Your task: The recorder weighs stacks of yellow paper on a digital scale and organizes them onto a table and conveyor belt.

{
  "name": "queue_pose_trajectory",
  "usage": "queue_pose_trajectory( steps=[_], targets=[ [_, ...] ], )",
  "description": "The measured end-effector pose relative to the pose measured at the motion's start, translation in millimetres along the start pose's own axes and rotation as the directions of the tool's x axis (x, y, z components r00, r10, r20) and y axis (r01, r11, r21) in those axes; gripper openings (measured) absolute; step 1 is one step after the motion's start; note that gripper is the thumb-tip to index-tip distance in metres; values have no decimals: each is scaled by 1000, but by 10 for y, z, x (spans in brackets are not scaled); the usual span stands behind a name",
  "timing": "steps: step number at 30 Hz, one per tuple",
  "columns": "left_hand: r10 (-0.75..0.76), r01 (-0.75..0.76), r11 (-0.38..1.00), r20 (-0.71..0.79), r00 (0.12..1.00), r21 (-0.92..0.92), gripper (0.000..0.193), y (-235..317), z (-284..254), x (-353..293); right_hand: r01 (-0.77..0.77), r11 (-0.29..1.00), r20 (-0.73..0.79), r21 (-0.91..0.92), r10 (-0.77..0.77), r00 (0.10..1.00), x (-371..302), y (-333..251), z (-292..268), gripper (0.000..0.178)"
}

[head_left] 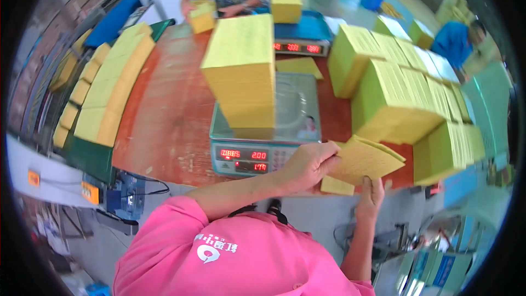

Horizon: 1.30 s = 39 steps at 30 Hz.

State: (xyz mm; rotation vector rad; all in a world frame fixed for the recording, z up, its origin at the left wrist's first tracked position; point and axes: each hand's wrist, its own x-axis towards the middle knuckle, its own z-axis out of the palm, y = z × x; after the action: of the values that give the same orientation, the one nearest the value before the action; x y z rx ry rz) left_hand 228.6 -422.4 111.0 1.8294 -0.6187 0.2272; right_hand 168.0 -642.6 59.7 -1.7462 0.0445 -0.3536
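A thin sheaf of yellow paper [367,160] is held above the table's near edge, its top sheets bowed apart. My left hand [315,165] is closed, its fingers pinching the sheaf's left end. From below, my right hand [371,197] grips the sheaf's near edge, thumb against the paper. Left of my hands, a tall block of yellow paper [241,77] stands upright on a digital scale [308,98] with a lit red display. A small flat piece of yellow paper [337,185] lies beneath the sheaf.
Tall yellow paper stacks [397,96] crowd the right side of the red table [164,104]. A long row of paper blocks [112,85] lies on a green strip at left. Across the table, a co-worker's hand [233,10] is near a second scale [298,48]. Another person [453,44] bends at far right.
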Motion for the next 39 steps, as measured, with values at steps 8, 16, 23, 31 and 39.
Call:
queue_pose_trajectory(
  steps=[8,16,23,31,39],
  targets=[
    [-267,228,960,-288,920,-161,22,856,-1952,385,199,976,332,89,-217,918,1129,-1916,1297,31],
    [-519,430,839,-251,817,-335,25,-7,-2900,799,-48,938,533,343,-153,832,1946,-1930,2346,39],
    [-544,463,819,-203,814,-340,23,-271,-2947,723,-4,963,535,271,-147,832,1915,-1774,2453,40],
    [-554,487,819,-198,809,-304,21,-288,-2850,744,82,971,483,225,-184,856,1835,-1701,2385,42],
    [-434,406,901,-291,852,-155,26,-348,-2761,711,262,965,411,-9,-235,881,1761,-1640,2398,44]
  ],
)
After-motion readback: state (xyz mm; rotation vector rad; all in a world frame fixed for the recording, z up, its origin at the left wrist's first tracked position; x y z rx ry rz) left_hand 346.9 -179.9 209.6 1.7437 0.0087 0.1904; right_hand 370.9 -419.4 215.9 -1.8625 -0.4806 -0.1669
